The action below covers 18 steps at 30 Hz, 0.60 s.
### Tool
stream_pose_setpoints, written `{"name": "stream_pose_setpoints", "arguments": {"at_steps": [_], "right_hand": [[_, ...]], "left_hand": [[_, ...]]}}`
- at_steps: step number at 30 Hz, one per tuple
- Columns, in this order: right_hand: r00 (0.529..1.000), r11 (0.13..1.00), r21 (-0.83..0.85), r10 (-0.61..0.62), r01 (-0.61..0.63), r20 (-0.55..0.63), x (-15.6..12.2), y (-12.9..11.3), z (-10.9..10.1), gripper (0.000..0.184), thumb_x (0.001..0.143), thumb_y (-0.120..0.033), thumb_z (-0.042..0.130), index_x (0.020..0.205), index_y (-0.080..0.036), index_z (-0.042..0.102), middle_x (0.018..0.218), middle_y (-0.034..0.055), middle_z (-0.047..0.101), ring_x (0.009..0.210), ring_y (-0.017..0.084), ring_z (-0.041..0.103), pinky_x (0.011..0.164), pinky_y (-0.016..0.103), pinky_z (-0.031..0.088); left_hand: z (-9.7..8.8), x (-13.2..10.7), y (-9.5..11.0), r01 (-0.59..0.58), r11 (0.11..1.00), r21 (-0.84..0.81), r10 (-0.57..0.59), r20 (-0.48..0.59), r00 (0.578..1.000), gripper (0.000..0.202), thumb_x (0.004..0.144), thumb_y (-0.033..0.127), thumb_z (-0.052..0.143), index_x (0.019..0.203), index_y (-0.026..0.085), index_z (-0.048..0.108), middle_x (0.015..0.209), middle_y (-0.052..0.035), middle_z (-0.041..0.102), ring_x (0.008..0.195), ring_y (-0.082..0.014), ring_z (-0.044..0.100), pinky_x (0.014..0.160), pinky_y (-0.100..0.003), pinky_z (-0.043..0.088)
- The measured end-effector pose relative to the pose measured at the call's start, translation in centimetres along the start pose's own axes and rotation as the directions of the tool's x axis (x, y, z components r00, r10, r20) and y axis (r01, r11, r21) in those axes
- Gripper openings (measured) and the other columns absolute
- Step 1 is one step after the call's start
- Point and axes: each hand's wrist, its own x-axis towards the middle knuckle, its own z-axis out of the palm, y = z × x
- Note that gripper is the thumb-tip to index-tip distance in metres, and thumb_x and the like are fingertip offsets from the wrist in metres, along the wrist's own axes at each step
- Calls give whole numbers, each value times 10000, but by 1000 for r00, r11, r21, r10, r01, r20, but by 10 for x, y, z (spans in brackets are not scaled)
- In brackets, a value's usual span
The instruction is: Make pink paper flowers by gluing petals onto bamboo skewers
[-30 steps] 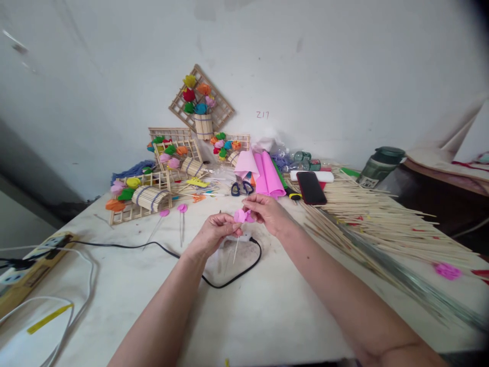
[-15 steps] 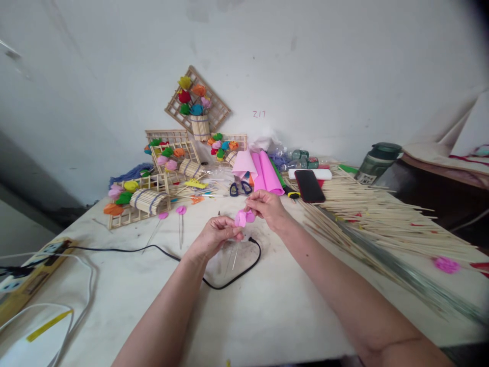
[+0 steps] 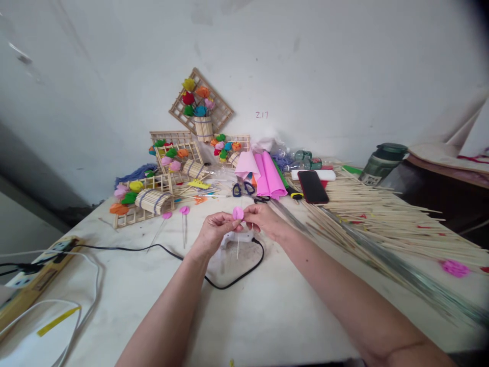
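Note:
A small pink paper flower (image 3: 238,213) is held up between my two hands, over the middle of the table. My left hand (image 3: 216,232) pinches it low on its left side. Against its right side, my right hand (image 3: 263,220) has its fingertips pressed together at the pink paper. A thin wire stem (image 3: 237,250) points down below the flower. Just under my fingers lies a white device (image 3: 231,237) with a black cord (image 3: 233,283); my hands hide part of it. Two more pink paper pieces on wires (image 3: 184,210) lie to the left.
Stick lattices with paper flowers (image 3: 153,201) stand at the back left. Pink paper (image 3: 270,176), scissors (image 3: 243,189) and a phone (image 3: 312,186) lie ahead. Many thin sticks (image 3: 382,214) and a dark bottle (image 3: 383,164) are on the right, a power strip (image 3: 40,278) on the left.
My right hand has come down and closer to my left hand. The pink paper that stretched between them is now gathered into a compact upright shape. The view has shifted slightly.

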Motion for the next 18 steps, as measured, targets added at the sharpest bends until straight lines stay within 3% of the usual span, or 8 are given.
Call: {"name": "stream_pose_setpoints", "arguments": {"at_steps": [4, 9, 12, 15, 18], "right_hand": [[997, 1000, 3, 5, -5, -80, 1, 3, 5, 120, 652, -261, 601, 608, -152, 574, 516, -19, 544, 420, 55, 407, 346, 173, 225], [977, 996, -20, -85, 83, -195, -1, -8, -3, 177, 688, -304, 585, 609, -151, 547, 538, -8, 573, 409, 54, 433, 360, 172, 271], [991, 985, -130, -118, 110, -61, -5, -17, -8, 179, 702, -290, 578, 612, -137, 558, 573, 10, 596, 419, 50, 437, 376, 169, 300], [990, 959, -263, -77, 106, 117, -9, -21, -8, 165, 718, -262, 558, 627, -126, 583, 603, 26, 616, 434, 56, 460, 390, 170, 330], [982, 942, -323, -30, 91, 188, -10, -19, -4, 176, 722, -269, 552, 616, -134, 586, 599, 17, 615, 441, 60, 475, 407, 172, 362]], "left_hand": [[3, 0, -1, 15, 1000, -23, -16, -25, 1000, 131, 610, 239, 723, 661, 137, 658, 601, -43, 662, 598, -152, 610, 663, -298, 464], [-1, 3, 1, 52, 985, -163, -82, -181, 980, 169, 565, 220, 749, 656, 130, 639, 614, -45, 669, 632, -168, 636, 623, -277, 495], [-8, 5, 0, 56, 975, -216, -109, -240, 965, 192, 566, 223, 749, 683, 116, 640, 665, -67, 681, 689, -180, 650, 617, -254, 500], [-12, 7, -1, 53, 964, -260, -119, -246, 962, 187, 579, 210, 741, 707, 111, 648, 730, -80, 690, 738, -182, 652, 621, -241, 504], [-12, 7, -3, 77, 953, -294, -152, -240, 959, 184, 574, 193, 744, 712, 110, 655, 750, -82, 691, 770, -190, 650, 630, -247, 511]]}}
